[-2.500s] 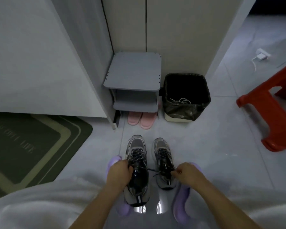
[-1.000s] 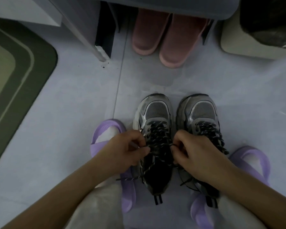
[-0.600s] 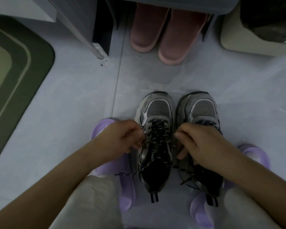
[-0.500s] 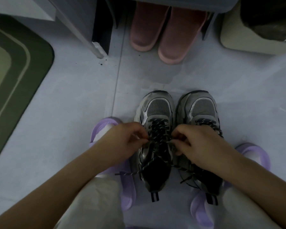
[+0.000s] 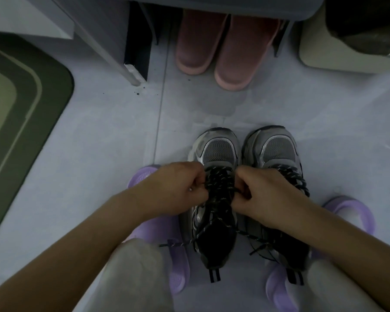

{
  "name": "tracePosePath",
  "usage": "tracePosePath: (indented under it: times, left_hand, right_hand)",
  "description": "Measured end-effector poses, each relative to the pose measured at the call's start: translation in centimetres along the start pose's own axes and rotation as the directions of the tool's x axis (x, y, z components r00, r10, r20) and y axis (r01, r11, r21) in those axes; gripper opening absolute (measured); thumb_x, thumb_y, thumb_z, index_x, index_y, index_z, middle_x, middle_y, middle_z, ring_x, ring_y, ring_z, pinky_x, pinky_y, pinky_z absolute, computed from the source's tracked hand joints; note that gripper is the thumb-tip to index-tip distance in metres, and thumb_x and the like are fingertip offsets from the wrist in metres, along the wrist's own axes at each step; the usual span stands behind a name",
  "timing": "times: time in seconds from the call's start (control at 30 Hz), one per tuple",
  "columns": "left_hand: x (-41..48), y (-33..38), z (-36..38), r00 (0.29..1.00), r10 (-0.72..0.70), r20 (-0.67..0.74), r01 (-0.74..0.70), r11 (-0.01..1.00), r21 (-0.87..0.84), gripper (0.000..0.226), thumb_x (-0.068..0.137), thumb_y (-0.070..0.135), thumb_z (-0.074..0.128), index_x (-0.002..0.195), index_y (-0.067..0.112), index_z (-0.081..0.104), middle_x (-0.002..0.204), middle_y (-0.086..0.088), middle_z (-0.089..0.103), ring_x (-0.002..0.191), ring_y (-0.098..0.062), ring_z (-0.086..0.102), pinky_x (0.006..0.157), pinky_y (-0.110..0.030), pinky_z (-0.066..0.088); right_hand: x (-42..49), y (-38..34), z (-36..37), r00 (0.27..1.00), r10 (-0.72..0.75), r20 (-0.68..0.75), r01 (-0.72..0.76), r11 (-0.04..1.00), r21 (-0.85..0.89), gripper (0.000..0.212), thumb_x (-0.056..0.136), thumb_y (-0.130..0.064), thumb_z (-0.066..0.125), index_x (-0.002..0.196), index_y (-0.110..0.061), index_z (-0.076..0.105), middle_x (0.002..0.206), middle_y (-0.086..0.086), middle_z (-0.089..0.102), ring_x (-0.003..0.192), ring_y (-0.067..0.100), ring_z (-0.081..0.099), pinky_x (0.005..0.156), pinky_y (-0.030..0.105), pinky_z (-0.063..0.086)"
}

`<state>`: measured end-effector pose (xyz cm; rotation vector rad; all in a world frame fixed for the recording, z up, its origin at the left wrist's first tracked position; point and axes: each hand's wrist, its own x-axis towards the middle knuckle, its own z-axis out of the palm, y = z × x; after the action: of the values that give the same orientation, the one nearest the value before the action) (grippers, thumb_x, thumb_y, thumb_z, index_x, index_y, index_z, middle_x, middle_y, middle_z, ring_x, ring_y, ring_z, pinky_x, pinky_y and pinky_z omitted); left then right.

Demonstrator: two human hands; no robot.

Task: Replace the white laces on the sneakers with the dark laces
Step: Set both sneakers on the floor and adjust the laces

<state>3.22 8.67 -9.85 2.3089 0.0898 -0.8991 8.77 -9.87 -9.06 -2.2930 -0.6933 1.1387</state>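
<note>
Head view shows us both hands low over one shoe. Our left hand [image 5: 178, 190] and our right hand [image 5: 263, 194] are curled, each pinching a strand of the dark lace [image 5: 218, 183] between thumb and fingertips. They sit close together at nine and three o'clock of the lacing on the left sneaker [image 5: 218, 152], with the speckled criss-cross between them.

Toward six o'clock the two loose ends trail out. One loose end [image 5: 178, 244] runs off to eight o'clock, and the other loose end [image 5: 254, 238] crosses to four o'clock onto the right sneaker [image 5: 277, 149]. That shoe stands just beside the first at three o'clock, toe to twelve, with a second dark lace [image 5: 295, 179] threaded through it; our right wrist covers its middle.

Both grey sneakers stand on the pale tiled floor [image 5: 99, 154] between our feet, which wear purple slippers [image 5: 351, 212]. At twelve o'clock, well apart, pink slippers [image 5: 212, 48] stick out from under a grey shelf [image 5: 212, 7]. A green striped mat [image 5: 20, 104] lies at ten o'clock, and a bin [image 5: 347, 59] with a dark liner stands at one o'clock
</note>
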Motion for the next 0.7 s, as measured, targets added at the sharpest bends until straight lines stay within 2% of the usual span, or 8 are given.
tracePosePath:
  times: [0.1,0.17,0.23,0.3,0.43,0.53,0.63,0.7]
  left_hand:
    - [-0.2,-0.6,0.2,0.999,-0.046,-0.005,0.044,0.973,-0.228,0.004,0.09,0.02,0.056,0.086,0.02,0.058,0.066,0.013,0.057,0.06,0.005,0.054,0.06,-0.007,0.04]
    - [-0.5,-1.0,0.7,0.996,-0.077,-0.055,0.05,0.921,-0.386,0.008,0.092,0.021,0.054,0.088,0.021,0.061,0.074,0.012,0.063,0.067,0.002,0.061,0.068,-0.014,0.048]
    - [-0.7,-1.1,1.5,0.992,-0.069,-0.107,0.033,0.95,-0.311,0.005,0.088,0.018,0.061,0.09,0.023,0.062,0.078,0.017,0.058,0.069,0.005,0.059,0.069,-0.013,0.045]
    - [-0.7,-1.1,2.0,0.987,-0.038,-0.158,0.004,0.978,-0.21,0.008,0.083,0.023,0.064,0.09,0.021,0.063,0.083,0.015,0.053,0.069,0.002,0.056,0.069,-0.017,0.044]
    - [-0.5,-0.9,2.0,0.977,0.044,-0.207,-0.059,0.996,-0.068,0.021,0.072,0.036,0.051,0.081,0.021,0.062,0.09,0.006,0.058,0.07,-0.005,0.056,0.064,-0.021,0.047]
    - [-0.2,-0.6,1.4,0.979,0.016,-0.202,-0.03,0.998,-0.064,0.024,0.067,0.032,0.052,0.081,0.015,0.062,0.086,0.004,0.059,0.072,-0.007,0.054,0.063,-0.016,0.039]
    - [0.1,-0.5,0.8,0.988,-0.018,-0.152,0.005,0.996,-0.086,0.037,0.064,0.041,0.048,0.084,0.014,0.063,0.084,0.007,0.057,0.074,-0.01,0.057,0.069,-0.023,0.044]
    - [0.1,-0.6,0.4,0.989,-0.045,-0.141,0.023,0.988,-0.154,0.023,0.074,0.038,0.058,0.084,0.018,0.063,0.078,0.01,0.059,0.068,-0.001,0.058,0.069,-0.019,0.046]
  right_hand:
    - [-0.2,0.5,-0.6,1.0,0.03,0.008,-0.03,0.999,0.034,0.005,0.087,-0.021,0.057,0.084,-0.018,0.058,0.069,-0.009,0.059,0.056,-0.001,0.05,0.055,0.01,0.037]
    - [-0.1,0.9,-0.9,0.998,0.055,0.034,-0.056,0.998,0.037,0.015,0.093,-0.02,0.047,0.095,-0.017,0.062,0.083,-0.005,0.067,0.056,-0.001,0.05,0.055,0.01,0.037]
    - [0.1,0.9,-0.8,0.998,0.057,0.029,-0.056,0.998,-0.025,0.017,0.092,-0.02,0.048,0.099,-0.014,0.062,0.092,0.0,0.067,0.067,0.005,0.053,0.06,0.017,0.038]
    - [0.3,0.6,-0.3,0.999,0.047,-0.024,-0.048,0.998,-0.045,0.016,0.089,-0.026,0.055,0.096,-0.014,0.063,0.089,-0.001,0.066,0.078,0.012,0.057,0.068,0.022,0.041]
    - [0.3,0.3,0.4,0.991,0.017,-0.134,-0.02,1.0,-0.023,0.012,0.084,-0.027,0.063,0.085,-0.015,0.064,0.073,-0.004,0.061,0.069,0.012,0.055,0.063,0.023,0.041]
    - [0.4,0.4,0.6,0.991,0.002,-0.137,-0.003,1.0,-0.005,0.011,0.08,-0.022,0.065,0.077,-0.015,0.057,0.063,-0.009,0.05,0.06,0.009,0.049,0.057,0.022,0.038]
    - [0.5,0.6,0.5,0.993,-0.012,-0.115,0.012,1.0,-0.001,0.012,0.081,-0.02,0.063,0.076,-0.015,0.053,0.058,-0.01,0.045,0.053,0.003,0.044,0.053,0.014,0.035]
    - [0.7,0.9,0.1,0.993,-0.006,-0.119,0.01,0.999,0.038,0.008,0.085,-0.021,0.061,0.082,-0.015,0.059,0.063,-0.01,0.054,0.058,0.003,0.05,0.058,0.014,0.037]
